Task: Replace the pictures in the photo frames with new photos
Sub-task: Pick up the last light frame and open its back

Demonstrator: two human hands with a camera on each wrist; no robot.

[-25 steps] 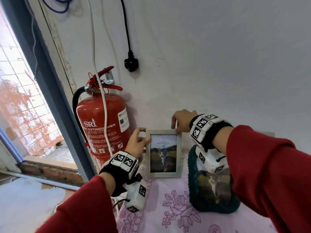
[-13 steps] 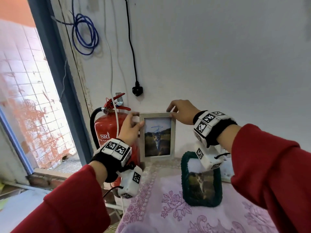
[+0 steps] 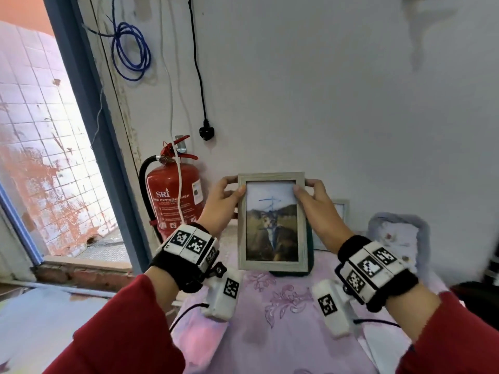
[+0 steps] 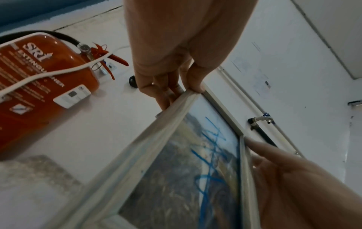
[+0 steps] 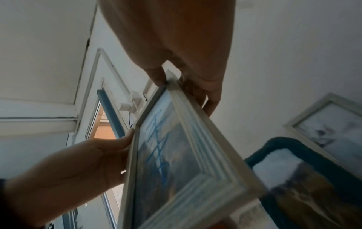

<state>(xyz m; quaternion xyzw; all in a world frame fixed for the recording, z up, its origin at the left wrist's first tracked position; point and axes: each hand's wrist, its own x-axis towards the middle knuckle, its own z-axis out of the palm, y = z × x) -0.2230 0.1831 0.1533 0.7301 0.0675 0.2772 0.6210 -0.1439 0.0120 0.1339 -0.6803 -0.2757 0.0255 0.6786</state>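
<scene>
A pale grey wooden photo frame (image 3: 272,263) with a cat picture scribbled over in blue (image 3: 271,225) hangs upright in the air above the table. My left hand (image 3: 225,197) pinches its upper left edge, thumb on the front and fingers behind; the same pinch shows in the left wrist view (image 4: 172,86). My right hand (image 3: 312,197) pinches the upper right edge (image 5: 176,80). Behind the held frame stands a dark green frame (image 5: 305,156) with another cat photo, mostly hidden in the head view. A further pale frame (image 3: 341,209) leans against the wall.
A red fire extinguisher (image 3: 172,195) hangs on the wall to the left, with a black plug (image 3: 206,132) dangling above. The table carries a pink floral cloth (image 3: 275,306). A grey fluffy frame (image 3: 397,233) stands at the right. An open doorway (image 3: 54,157) lies to the left.
Both hands have lifted the grey frame off the table and brought it nearer to me, in front of the green frame. The right hand has shifted from the top edge to the upper right edge.
</scene>
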